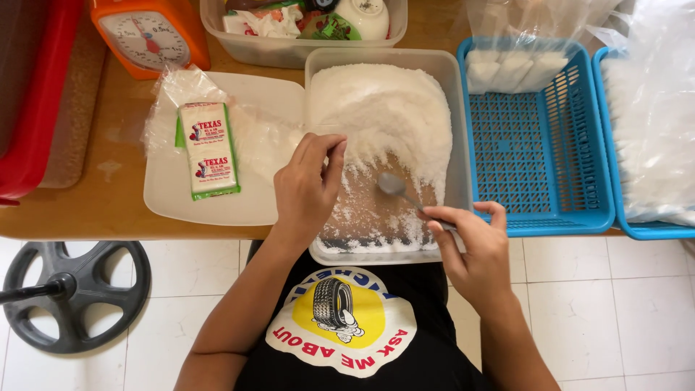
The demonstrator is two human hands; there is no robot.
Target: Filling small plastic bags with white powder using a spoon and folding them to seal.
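A clear plastic tub (316, 69) holds a heap of white grainy powder (380, 108), piled toward its far side. My right hand (470, 242) grips a metal spoon (394, 186) whose bowl rests on the scraped bottom of the tub. My left hand (308, 185) is at the tub's left rim, fingers curled and pinched on a small clear plastic bag (250, 134) that lies across the white tray (166, 203).
A green-edged stack of small packets (208, 148) lies on the tray. An orange kitchen scale (148, 32) and a tub of odds and ends (289, 29) stand behind. Blue baskets (536, 145) with filled bags sit at the right. A red bin (36, 94) stands left.
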